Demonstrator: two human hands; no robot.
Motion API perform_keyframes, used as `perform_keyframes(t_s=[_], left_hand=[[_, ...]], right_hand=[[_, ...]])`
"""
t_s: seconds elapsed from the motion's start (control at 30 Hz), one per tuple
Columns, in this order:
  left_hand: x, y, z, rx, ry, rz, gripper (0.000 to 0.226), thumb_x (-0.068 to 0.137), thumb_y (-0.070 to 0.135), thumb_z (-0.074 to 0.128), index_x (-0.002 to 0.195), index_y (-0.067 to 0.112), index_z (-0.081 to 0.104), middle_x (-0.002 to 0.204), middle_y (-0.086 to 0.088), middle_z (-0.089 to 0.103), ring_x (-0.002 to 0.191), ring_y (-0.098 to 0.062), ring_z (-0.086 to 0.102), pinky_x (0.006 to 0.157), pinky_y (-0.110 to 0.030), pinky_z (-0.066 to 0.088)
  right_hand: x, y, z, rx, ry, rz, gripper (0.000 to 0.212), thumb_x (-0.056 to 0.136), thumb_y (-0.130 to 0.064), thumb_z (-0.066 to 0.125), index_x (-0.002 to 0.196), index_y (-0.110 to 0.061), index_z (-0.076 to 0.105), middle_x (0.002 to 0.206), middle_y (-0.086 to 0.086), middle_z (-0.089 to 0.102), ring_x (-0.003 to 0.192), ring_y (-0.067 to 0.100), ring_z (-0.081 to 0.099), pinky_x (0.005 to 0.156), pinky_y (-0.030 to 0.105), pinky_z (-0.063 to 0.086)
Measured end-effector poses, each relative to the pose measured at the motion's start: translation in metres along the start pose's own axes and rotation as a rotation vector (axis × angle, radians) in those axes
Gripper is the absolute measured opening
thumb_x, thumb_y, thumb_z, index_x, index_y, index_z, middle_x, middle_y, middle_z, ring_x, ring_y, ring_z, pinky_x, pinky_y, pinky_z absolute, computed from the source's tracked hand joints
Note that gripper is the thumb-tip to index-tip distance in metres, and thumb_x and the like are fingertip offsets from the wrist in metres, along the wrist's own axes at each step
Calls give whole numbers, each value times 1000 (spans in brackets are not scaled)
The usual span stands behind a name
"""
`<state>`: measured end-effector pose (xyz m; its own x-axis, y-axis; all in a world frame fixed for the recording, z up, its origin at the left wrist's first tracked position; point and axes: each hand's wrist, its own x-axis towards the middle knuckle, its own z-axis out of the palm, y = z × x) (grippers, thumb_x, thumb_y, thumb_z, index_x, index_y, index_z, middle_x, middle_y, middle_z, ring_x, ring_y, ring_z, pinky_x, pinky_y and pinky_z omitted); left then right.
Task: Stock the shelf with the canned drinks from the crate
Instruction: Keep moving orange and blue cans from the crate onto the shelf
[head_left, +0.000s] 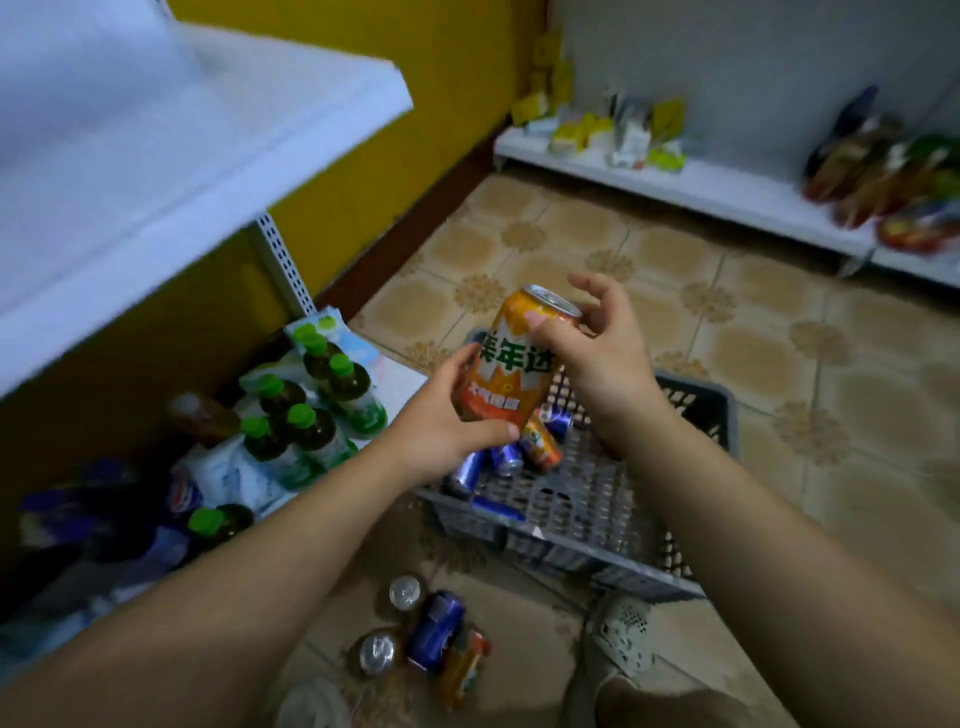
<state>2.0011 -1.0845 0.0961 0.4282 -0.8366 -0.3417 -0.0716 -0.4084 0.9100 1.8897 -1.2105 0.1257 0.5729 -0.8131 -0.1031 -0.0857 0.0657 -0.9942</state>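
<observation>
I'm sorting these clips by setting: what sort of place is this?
Most likely a small grocery shop. White retail shelving holds packaged snacks, green-capped bottled drinks fill a low shelf, and a grey plastic crate of cans sits on the tiled floor.

Orange can (514, 364) with green letters, held up over the grey crate (691, 564), tilted a little, silver top up. Crate stood on the floor, full of little holes. Inside it, blue cans (485, 465) and one more orange can (540, 441), all lying down. White shelf (156, 171) up on the left, blurry.
</observation>
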Motion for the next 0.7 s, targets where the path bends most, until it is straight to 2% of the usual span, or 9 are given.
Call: perform_keyframes(t_s=[0.1, 0.17, 0.3, 0.4, 0.47, 0.53, 0.57, 0.63, 0.7], left_hand=[[-67, 56, -12, -29, 115, 118, 67, 72, 16, 82, 125, 29, 45, 113, 8, 62, 105, -9, 62, 87, -25, 51], [-111, 85, -22, -40, 227, 192, 57, 71, 12, 82, 113, 31, 49, 104, 10, 65, 98, -6, 64, 83, -23, 52], [-203, 118, -57, -54, 424, 269, 64, 71, 10, 82, 122, 23, 46, 108, 6, 65, 100, -11, 64, 92, -33, 52], [-269, 121, -88, -48, 511, 287, 68, 73, 12, 81, 127, 25, 42, 110, 6, 63, 98, -7, 63, 88, -27, 52], [-309, 116, -110, -50, 583, 289, 67, 74, 13, 80, 129, 25, 43, 112, 3, 63, 99, -10, 63, 89, -30, 53], [-348, 107, -129, -79, 637, 286, 55, 79, 14, 75, 124, 26, 45, 110, 3, 62, 98, -10, 63, 86, -31, 54], [-366, 101, -138, -89, 662, 276, 46, 82, 15, 72, 119, 27, 46, 108, 4, 61, 95, -8, 62, 81, -27, 54], [-400, 88, -152, -106, 717, 241, 36, 86, 17, 67, 114, 27, 48, 105, 6, 61, 92, -7, 61, 73, -20, 52], [-428, 71, -167, -58, 751, 175, 42, 87, 20, 66, 124, 23, 47, 108, 5, 61, 96, -10, 61, 74, -22, 51]], right_hand=[[-43, -76, 11, 17, -63, -127, 62, 79, -23, 78, 132, -19, 46, 115, 2, 59, 91, 3, 61, 64, 10, 49], [-71, -118, 24, -30, -159, -198, 57, 83, -24, 74, 133, -16, 47, 112, -2, 62, 91, 3, 62, 67, 11, 50], [-132, -186, 69, -198, -362, -345, 74, 67, -45, 82, 129, -27, 46, 107, -7, 64, 96, 10, 65, 83, 35, 56], [-178, -220, 114, -227, -440, -438, 75, 62, -45, 81, 127, -28, 48, 105, -9, 63, 94, 10, 65, 85, 39, 56], [-205, -231, 145, -190, -510, -460, 78, 60, -45, 80, 128, -25, 49, 106, -6, 64, 94, 12, 66, 85, 38, 56], [-229, -235, 176, -150, -601, -445, 73, 68, -36, 83, 131, -22, 48, 107, -2, 64, 94, 15, 66, 84, 37, 56], [-239, -236, 191, -123, -650, -421, 70, 71, -32, 83, 130, -20, 47, 107, -1, 64, 95, 17, 67, 85, 38, 57], [-259, -233, 219, -73, -745, -356, 71, 66, -34, 81, 127, -19, 48, 109, 3, 64, 95, 22, 68, 85, 46, 57], [-276, -229, 245, -65, -824, -341, 73, 64, -36, 79, 128, -18, 49, 110, 4, 64, 96, 23, 68, 84, 47, 58]])
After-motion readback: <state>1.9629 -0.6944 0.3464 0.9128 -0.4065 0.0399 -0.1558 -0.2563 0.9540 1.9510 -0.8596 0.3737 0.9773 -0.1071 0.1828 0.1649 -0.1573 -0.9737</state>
